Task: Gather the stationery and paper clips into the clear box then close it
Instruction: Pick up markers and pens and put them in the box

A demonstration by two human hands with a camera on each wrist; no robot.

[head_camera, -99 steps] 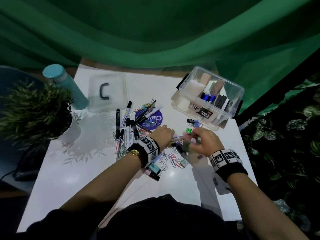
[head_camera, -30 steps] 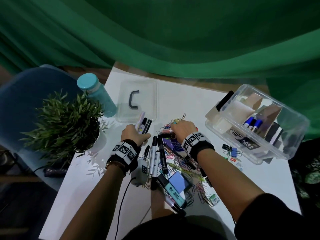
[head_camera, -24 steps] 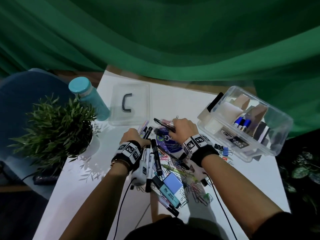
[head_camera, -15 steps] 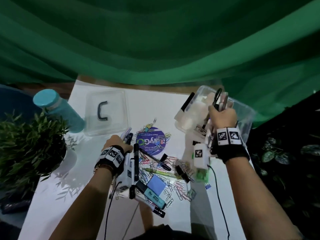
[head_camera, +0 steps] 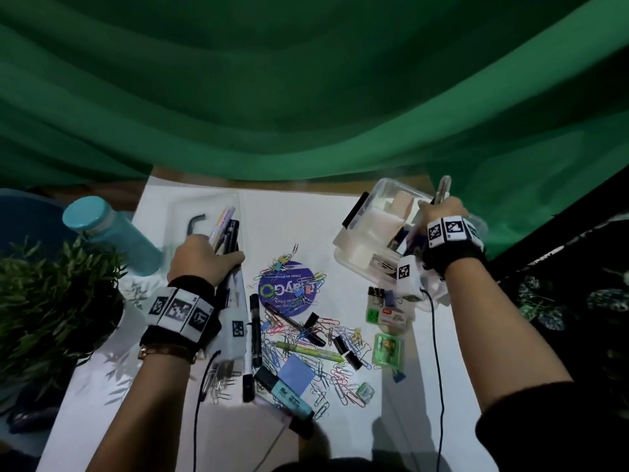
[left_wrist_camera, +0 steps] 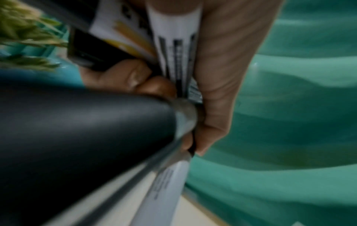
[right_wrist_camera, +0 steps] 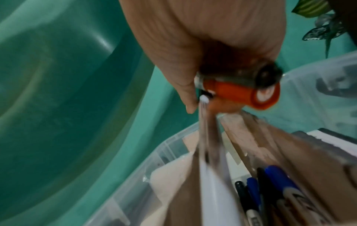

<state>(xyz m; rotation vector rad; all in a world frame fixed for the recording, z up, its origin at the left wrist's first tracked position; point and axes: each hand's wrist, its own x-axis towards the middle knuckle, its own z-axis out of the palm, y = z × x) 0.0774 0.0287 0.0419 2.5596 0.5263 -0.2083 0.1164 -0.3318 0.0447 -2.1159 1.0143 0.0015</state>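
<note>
The clear box [head_camera: 357, 253] stands open at the table's right rear with pads, blocks and blue markers [right_wrist_camera: 280, 180] inside. My right hand [head_camera: 437, 212] hovers over it and grips a few pens [head_camera: 444, 189]; one has an orange end [right_wrist_camera: 241, 94], and their lower ends reach down into the box [right_wrist_camera: 173, 140]. My left hand [head_camera: 207, 257] grips a bundle of markers [head_camera: 226, 229] just above the table at the left; its fingers [left_wrist_camera: 222, 76] wrap round the white barrels [left_wrist_camera: 175, 45]. Several paper clips [head_camera: 343, 379], binder clips, a black marker [head_camera: 255, 332] and highlighters lie between my arms.
The clear lid [head_camera: 190, 212] with a black handle lies at the left rear. A teal bottle [head_camera: 109, 236] and a potted plant [head_camera: 51, 301] stand at the left. A purple disc [head_camera: 286, 294] lies in the middle, a green case [head_camera: 386, 349] near the right. Green cloth hangs behind.
My right hand picked pens from the middle of the table and carried them right, over the clear box. My left hand kept its markers and rose slightly.
</note>
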